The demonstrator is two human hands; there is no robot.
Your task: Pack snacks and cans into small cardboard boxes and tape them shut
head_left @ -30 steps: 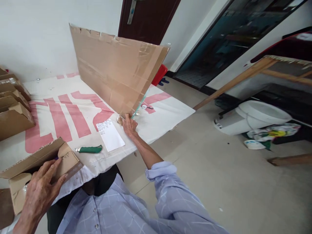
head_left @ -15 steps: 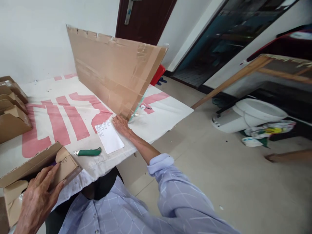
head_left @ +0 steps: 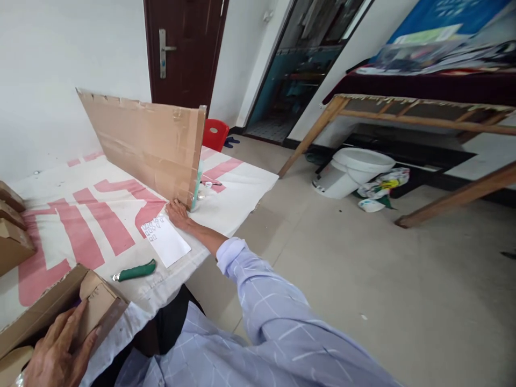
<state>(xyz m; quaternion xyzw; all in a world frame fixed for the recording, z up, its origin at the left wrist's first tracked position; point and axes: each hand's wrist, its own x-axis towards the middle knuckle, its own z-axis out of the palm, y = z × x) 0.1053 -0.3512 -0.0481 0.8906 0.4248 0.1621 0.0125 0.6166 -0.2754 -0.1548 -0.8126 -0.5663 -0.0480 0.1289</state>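
At the lower left, my left hand (head_left: 56, 341) grips the near side of an open cardboard box (head_left: 105, 312), thumb outside and fingers reaching over the edge. Something purple shows inside the box, mostly hidden. Further out, my right hand (head_left: 178, 214) rests on the table with its fingers curled together at the foot of a standing cardboard sheet (head_left: 149, 142). What those fingers hold, if anything, is hidden. Just below that hand lies a white paper (head_left: 171, 247) with small marks drawn on its upper part. A green-handled utility knife (head_left: 136, 271) lies between box and paper.
A white cloth with red print (head_left: 108, 231) covers the table. More cardboard boxes (head_left: 12, 242) stand at the left edge. Behind the sheet is a red chair (head_left: 215, 134). A white bucket (head_left: 350, 171) and a wooden-legged table (head_left: 310, 140) are on the right.
My view has swung to the right, so the table things appear further left. Both hands keep their places, the left at the box and the right at the sheet's foot.
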